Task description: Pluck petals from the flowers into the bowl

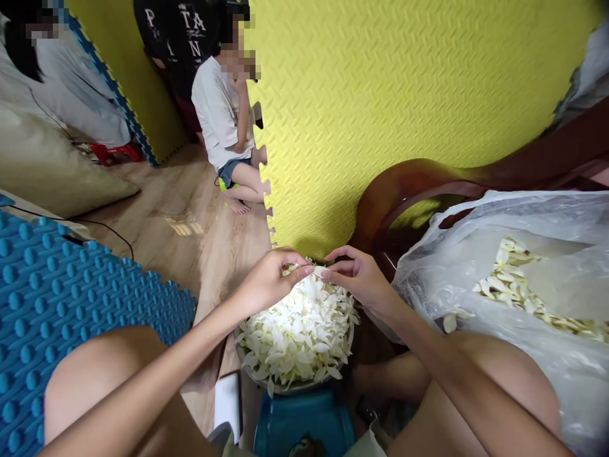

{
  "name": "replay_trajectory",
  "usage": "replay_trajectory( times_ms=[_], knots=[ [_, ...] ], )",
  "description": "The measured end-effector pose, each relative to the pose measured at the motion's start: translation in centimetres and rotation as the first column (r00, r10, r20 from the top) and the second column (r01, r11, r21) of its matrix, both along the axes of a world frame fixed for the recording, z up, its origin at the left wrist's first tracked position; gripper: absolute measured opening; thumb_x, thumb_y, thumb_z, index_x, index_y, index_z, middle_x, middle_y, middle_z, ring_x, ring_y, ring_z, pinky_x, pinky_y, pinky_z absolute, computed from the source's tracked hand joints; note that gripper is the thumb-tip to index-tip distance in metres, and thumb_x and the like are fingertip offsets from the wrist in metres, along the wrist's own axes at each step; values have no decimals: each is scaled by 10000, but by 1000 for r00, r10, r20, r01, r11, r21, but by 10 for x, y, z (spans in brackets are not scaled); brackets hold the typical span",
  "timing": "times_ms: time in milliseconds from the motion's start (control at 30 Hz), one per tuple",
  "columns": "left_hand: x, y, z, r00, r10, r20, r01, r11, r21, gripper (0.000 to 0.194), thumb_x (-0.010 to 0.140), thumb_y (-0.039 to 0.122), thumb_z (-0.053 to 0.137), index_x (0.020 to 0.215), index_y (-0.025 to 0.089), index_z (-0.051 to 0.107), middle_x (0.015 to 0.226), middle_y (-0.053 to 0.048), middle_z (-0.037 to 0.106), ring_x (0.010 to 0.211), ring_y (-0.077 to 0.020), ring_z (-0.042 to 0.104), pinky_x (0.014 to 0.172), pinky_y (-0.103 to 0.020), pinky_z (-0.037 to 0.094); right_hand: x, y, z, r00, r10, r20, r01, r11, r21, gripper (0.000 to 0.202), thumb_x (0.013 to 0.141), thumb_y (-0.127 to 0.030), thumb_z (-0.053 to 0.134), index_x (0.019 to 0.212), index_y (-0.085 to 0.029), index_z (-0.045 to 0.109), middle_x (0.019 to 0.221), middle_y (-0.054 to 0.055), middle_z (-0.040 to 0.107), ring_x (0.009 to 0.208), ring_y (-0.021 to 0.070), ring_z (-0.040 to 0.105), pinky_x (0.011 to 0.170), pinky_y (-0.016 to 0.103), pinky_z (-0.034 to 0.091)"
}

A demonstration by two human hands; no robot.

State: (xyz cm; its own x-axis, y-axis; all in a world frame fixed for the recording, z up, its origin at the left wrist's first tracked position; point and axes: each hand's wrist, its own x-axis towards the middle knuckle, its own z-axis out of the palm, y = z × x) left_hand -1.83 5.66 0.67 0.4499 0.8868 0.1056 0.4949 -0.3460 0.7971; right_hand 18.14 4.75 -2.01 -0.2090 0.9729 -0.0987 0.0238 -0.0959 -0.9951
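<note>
My left hand (273, 279) pinches one end of a small white petal (319, 271) between thumb and forefinger. At the petal's other end, the thumb and a finger of my right hand (364, 279) close on it, while the other fingers curl loosely. Both hands are held above a round bowl (353, 336) heaped with white petals (299, 336), some hanging over its rim. Under the bowl is a blue plastic stool (304, 422).
To the right lies a clear plastic bag (442, 254) with pale petals (537, 304) inside, by a curved brown wooden armrest (404, 181). A yellow foam mat (404, 82) stands behind; a blue one (85, 317) is left. A person in a white shirt (216, 108) sits beyond.
</note>
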Motion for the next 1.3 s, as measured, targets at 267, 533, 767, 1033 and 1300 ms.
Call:
replay_trajectory(
  times_ms=[267,533,767,1033,1300],
  knots=[
    [-3,-8,5,1000,25,17,-26,998,51,156,827,302,627,794,183,722,917,-76,668,945,-233,602,852,-367,443,-6,1,-7,998,-8,-68,5,999,-45,447,571,-286,857,793,-191,481,599,-28,663,496,106,527,508,218,359],
    [-7,-14,5,1000,-1,7,1,999,37,183,805,290,639,949,269,749,1244,-92,591,1245,-267,464,1049,-461,336,-7,-7,1,984,132,123,-159,957,243,208,799,-261,671,962,-194,559,816,9,681,815,164,612,777,302,448],
    [-1,-11,3,969,144,199,-108,977,-182,72,678,249,699,672,178,712,1016,-105,672,1005,-245,608,913,-368,425,-17,-8,2,984,-2,-180,19,996,93,340,694,-355,777,935,-198,595,765,0,682,719,158,645,683,274,477],
    [9,-15,1,963,123,239,-50,956,-287,160,683,315,695,710,158,699,804,-69,713,778,-204,627,744,-317,454,-21,-16,9,910,-126,-395,108,992,-69,452,537,-337,885,796,-198,541,673,-15,687,580,131,609,578,247,451],
    [18,-21,14,919,172,354,-161,985,-60,169,718,342,732,783,186,746,838,-63,726,822,-206,655,774,-315,489,-28,-18,16,857,-192,-479,223,975,8,620,517,-333,888,673,-228,298,572,-74,557,529,100,493,547,232,404]
  ],
)
